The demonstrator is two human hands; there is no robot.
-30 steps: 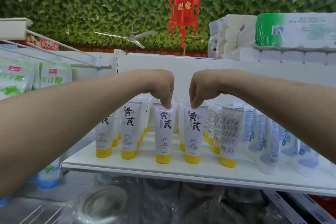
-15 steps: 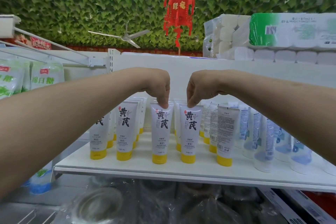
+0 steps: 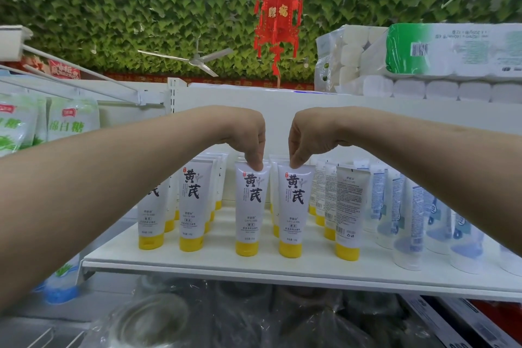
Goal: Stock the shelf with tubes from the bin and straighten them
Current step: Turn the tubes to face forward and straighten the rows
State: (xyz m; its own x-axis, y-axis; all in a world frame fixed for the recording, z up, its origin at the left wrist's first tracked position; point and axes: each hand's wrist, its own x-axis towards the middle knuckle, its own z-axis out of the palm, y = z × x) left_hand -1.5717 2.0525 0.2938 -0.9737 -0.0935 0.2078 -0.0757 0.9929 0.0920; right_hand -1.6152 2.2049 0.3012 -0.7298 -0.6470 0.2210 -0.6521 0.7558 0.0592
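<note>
White left tube (image 3: 252,206) and right tube (image 3: 293,212) are standing upright at the shelf (image 3: 254,265) front, barely shifting. Our left hand (image 3: 248,135) and right hand (image 3: 303,138) are still pinching their tops; we are probably finishing straightening.

A shop: a white shelf (image 3: 254,265) holds rows of identical tubes (image 3: 293,206), with toilet-paper packs (image 3: 423,65) stacked above and sugar bags (image 3: 70,124) hanging alongside.

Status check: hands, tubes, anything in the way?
Left hand pinches top of one front-row tube, right hand pinches the tube beside it. Both upright, yellow caps down on shelf. Nothing blocking the hands.
</note>
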